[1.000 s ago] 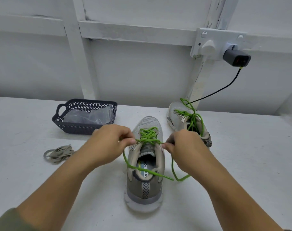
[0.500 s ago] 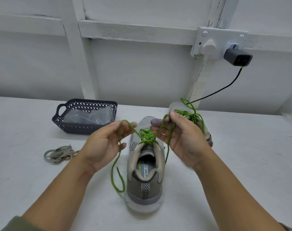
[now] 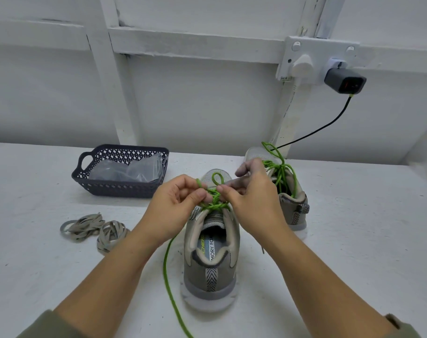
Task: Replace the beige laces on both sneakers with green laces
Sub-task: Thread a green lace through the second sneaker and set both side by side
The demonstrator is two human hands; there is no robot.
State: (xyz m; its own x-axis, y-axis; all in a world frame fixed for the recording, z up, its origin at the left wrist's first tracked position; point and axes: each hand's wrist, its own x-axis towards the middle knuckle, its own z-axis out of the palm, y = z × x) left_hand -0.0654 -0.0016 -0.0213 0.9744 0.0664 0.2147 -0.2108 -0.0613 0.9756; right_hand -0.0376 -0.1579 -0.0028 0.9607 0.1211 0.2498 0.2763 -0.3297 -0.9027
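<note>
Now, from the head view, with left hand [image 3: 176, 209] and right hand [image 3: 254, 203] curled, fingers [image 3: 200, 196] pinching the bright green cord lace [image 3: 215, 203] above the near grey mesh sneaker [image 3: 211, 262] on the white bench [image 3: 354, 240], draw the loop through and pull evenly sideways, snugging the bow without twisting.

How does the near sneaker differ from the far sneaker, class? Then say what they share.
The left hand and right hand pinch the lace of the near sneaker; the lace of the far sneaker is in no grip. A long lace end trails from the near sneaker over the table; the far sneaker's lace stands in loops on top. The near sneaker's heel faces the camera squarely; the far sneaker sits angled. Both: grey, green-laced, upright.
</note>
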